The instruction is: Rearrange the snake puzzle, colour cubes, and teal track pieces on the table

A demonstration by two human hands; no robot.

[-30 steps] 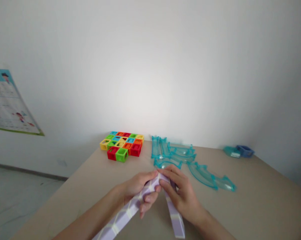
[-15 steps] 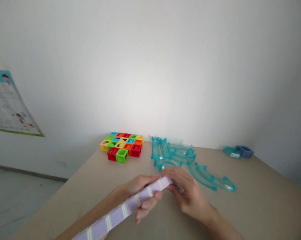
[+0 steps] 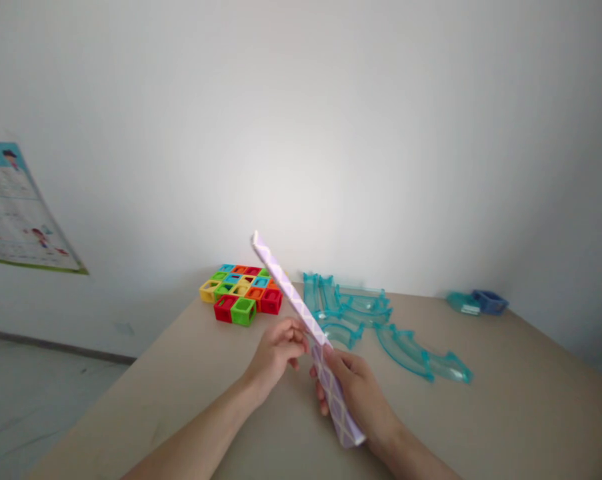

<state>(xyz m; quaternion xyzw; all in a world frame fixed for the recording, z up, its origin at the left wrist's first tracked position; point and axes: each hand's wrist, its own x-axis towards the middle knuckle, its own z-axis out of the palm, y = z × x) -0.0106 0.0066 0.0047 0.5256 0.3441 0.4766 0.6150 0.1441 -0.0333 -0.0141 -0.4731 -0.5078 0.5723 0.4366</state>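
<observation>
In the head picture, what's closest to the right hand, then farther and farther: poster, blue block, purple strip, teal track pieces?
1. Purple strip: held in the right hand.
2. Teal track pieces: just beyond the hand.
3. Blue block: back right.
4. Poster: far left.

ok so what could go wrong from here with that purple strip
The purple strip might crease at the bend near the right hand. Its raised part, which crosses in front of the coloured blocks, could knock them if lowered. Whether the left hand grips it is unclear, so a loosened right grip may drop it.
</observation>
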